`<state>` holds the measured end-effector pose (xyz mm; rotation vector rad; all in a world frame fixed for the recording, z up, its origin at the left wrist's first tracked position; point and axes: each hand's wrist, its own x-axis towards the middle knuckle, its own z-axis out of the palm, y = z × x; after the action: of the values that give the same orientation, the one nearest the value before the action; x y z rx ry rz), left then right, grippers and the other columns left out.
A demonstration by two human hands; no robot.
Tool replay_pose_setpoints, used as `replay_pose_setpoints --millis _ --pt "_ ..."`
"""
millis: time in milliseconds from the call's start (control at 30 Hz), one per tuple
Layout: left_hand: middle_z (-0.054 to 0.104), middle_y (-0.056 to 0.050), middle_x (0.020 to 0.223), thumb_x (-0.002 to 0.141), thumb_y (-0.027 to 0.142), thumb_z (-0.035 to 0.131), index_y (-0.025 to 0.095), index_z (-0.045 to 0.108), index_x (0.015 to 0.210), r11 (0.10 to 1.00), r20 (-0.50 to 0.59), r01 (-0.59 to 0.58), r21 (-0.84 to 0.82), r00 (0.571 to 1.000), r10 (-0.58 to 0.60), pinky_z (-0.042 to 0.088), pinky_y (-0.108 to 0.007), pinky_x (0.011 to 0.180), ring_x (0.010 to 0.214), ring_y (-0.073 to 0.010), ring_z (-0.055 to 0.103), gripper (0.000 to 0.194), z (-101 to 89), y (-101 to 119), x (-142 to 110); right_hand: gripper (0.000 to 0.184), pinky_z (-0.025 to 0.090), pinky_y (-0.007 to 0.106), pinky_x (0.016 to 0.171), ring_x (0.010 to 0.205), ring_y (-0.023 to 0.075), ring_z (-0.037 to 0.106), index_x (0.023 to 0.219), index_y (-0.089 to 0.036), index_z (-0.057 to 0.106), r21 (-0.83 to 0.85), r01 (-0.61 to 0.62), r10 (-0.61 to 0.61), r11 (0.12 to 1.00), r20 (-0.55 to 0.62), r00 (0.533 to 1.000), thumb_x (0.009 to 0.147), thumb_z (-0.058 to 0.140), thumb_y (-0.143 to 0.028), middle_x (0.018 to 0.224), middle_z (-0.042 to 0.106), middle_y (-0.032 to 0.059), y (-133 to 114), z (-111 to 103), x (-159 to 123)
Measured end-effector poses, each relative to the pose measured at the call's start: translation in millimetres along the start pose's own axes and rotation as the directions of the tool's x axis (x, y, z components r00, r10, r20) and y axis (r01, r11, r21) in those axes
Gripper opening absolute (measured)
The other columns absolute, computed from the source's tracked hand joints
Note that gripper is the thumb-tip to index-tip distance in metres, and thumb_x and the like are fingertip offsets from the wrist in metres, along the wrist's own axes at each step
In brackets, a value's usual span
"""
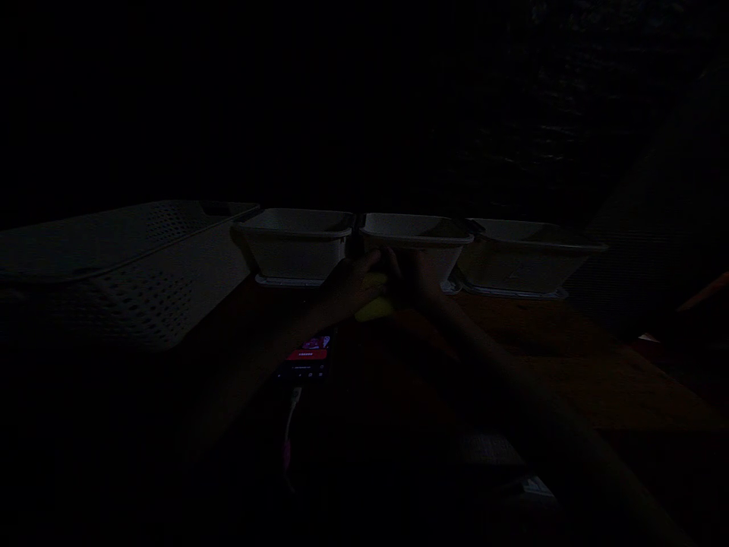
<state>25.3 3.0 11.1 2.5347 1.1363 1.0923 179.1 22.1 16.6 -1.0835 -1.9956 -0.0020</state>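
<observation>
The scene is very dark. In the middle of the head view my left hand (360,279) and my right hand (414,275) come together, both closed around a yellow-green thing (376,305). Its kind I cannot make out, and the fingers hide part of it. Right behind the hands stands a pale rectangular tub (415,228). A lit phone (307,354) lies on the brown table (547,357), beside my left forearm, with a white cable (290,418) plugged into its near end.
A second pale tub (301,251) stands left of the middle one, and a third tub (524,262) to its right. At the far left is a large white basket with holes (153,296). Part of another person's arm (706,295) shows dimly at the right edge.
</observation>
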Motion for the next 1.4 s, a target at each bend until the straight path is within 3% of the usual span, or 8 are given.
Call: replay_pose_setpoints --millis 233,400,567,800,1000,1133,1233,1400 --pt "0.063 -0.010 0.105 0.074 0.036 0.063 0.018 0.037 0.130 0.955 0.028 0.082 0.284 0.995 -0.094 0.047 -0.031 0.072 0.090 -0.0230 0.062 0.064 -2.4 -2.7 -1.5 0.043 0.040 0.026 0.062 0.071 0.0174 0.060 0.081 -0.014 0.066 -0.118 0.024 -0.027 0.993 -0.020 0.999 0.090 0.034 -0.042 0.081 0.067 0.0097 0.9 -4.4 -3.0" --pt "0.062 -0.005 0.102 0.074 0.043 0.062 0.020 0.044 0.115 0.994 -0.083 0.034 0.107 0.996 -0.025 0.046 -0.027 0.070 0.087 -0.0186 0.061 0.051 -0.8 -6.3 0.5 0.049 0.034 0.025 0.054 0.060 0.0158 0.056 0.075 -0.013 0.065 -0.160 -0.062 0.048 0.985 -0.093 0.995 0.090 0.031 -0.045 0.070 0.064 0.0089 6.4 -8.1 -0.3" --pt "0.061 -0.005 0.096 0.077 0.045 0.060 0.018 0.042 0.112 0.997 -0.145 0.081 -0.017 0.986 -0.083 0.045 -0.024 0.063 0.080 -0.0153 0.060 0.047 1.5 -11.5 2.7 0.051 0.031 0.024 0.053 0.059 0.0149 0.056 0.075 -0.015 0.061 -0.126 -0.113 0.090 0.986 -0.176 0.980 0.092 0.024 -0.046 0.066 0.062 0.0071 10.0 -14.3 1.1" --pt "0.062 -0.007 0.103 0.073 0.031 0.063 0.019 0.043 0.121 0.984 -0.041 0.104 0.145 0.994 -0.099 0.047 -0.029 0.070 0.088 -0.0201 0.060 0.054 1.0 -16.8 2.1 0.042 0.033 0.024 0.061 0.073 0.0159 0.057 0.085 -0.016 0.061 -0.224 0.036 -0.061 0.974 -0.108 0.992 0.091 0.028 -0.042 0.082 0.064 0.0073 -5.1 -19.3 -3.0" --pt "0.062 -0.008 0.102 0.071 0.028 0.062 0.015 0.056 0.102 0.982 -0.031 -0.003 0.190 0.999 0.009 0.047 -0.030 0.073 0.087 -0.0209 0.059 0.034 2.3 -17.2 2.8 0.041 0.033 0.025 0.059 0.070 0.0166 0.056 0.095 -0.018 0.059 -0.199 0.101 -0.094 0.975 0.044 0.995 0.088 0.035 -0.051 0.083 0.064 0.0067 -15.1 -16.6 -8.2" --pt "0.060 -0.007 0.105 0.073 0.030 0.062 0.016 0.054 0.106 0.986 -0.077 -0.032 0.165 0.996 0.045 0.046 -0.029 0.073 0.090 -0.0198 0.058 0.037 1.8 -13.9 3.1 0.040 0.033 0.025 0.056 0.063 0.0144 0.053 0.086 -0.018 0.055 -0.115 0.024 -0.029 0.993 -0.037 0.999 0.090 0.030 -0.049 0.072 0.060 0.0049 -7.8 -11.4 -5.8" --pt "0.061 -0.007 0.103 0.082 0.036 0.052 0.018 0.050 0.111 0.989 -0.106 -0.029 0.145 0.993 0.044 0.045 -0.028 0.073 0.089 -0.0184 0.058 0.034 0.7 -11.0 2.3 0.041 0.034 0.025 0.055 0.060 0.0133 0.052 0.084 -0.018 0.052 -0.006 -0.019 0.018 1.000 -0.146 0.989 0.093 0.021 -0.044 0.067 0.056 0.0035 2.8 -6.0 -2.4" --pt "0.062 -0.003 0.087 0.088 0.040 0.042 0.018 0.045 0.116 0.990 -0.060 0.001 0.139 0.998 0.007 0.042 -0.024 0.062 0.072 -0.0147 0.058 0.035 1.4 -12.6 0.8 0.041 0.035 0.025 0.056 0.061 0.0134 0.052 0.082 -0.019 0.050 0.036 -0.043 0.049 0.998 -0.190 0.981 0.094 0.018 -0.043 0.067 0.055 0.0037 7.0 -4.8 -1.4"
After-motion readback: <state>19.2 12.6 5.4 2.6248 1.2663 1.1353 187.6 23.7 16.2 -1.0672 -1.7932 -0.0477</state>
